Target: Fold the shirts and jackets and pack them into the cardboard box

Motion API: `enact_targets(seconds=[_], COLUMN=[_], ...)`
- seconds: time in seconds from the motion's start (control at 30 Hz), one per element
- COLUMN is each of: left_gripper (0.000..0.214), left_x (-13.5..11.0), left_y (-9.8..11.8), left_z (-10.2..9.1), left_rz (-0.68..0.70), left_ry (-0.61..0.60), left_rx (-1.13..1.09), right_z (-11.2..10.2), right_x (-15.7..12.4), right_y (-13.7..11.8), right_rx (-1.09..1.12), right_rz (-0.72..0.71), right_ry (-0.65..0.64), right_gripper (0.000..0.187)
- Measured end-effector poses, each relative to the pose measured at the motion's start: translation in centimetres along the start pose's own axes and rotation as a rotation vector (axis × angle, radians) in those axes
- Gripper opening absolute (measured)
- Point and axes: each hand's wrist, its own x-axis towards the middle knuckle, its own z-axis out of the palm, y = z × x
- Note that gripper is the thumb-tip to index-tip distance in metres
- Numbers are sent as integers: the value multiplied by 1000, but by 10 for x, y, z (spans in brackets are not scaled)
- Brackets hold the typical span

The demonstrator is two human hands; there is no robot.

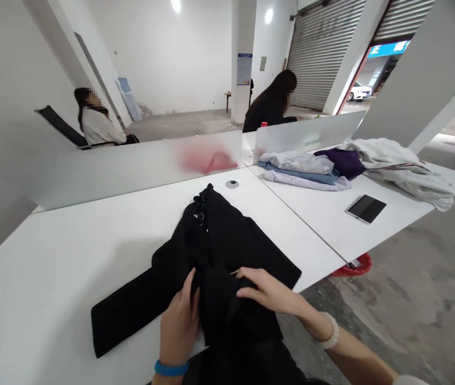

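A black garment [219, 251] with a buttoned collar lies spread on the white table [51, 267] in front of me. My left hand [179, 321], with a blue wristband, grips a fold of the black cloth at the near edge, fingers closed on it. My right hand [267, 291], with a white bead bracelet, rests on top of the same fold, its fingers curled into the fabric. Part of the garment hangs off the table edge toward me.
Folded pale clothes [303, 170], a purple garment [342, 160] and a heap of white cloth [404, 168] lie on the adjoining table, with a tablet [366, 208]. Frosted dividers [139, 166] stand behind. Two seated people are beyond. A red basin [356, 266] sits on the floor.
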Motion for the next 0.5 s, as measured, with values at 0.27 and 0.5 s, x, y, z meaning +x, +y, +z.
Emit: enact_targets(seconds=[0.27, 0.5], left_gripper=[45, 45], left_x=[-2, 27], left_y=[-20, -83], left_z=[-40, -101], left_rz=[-261, -520], left_ry=[245, 703], left_rx=[-292, -597], right_z=[-162, -163], right_x=[7, -19], right_y=[47, 72], right_rx=[497, 303], right_rz=[181, 203], right_ry=[1081, 1155], right_gripper=[37, 33])
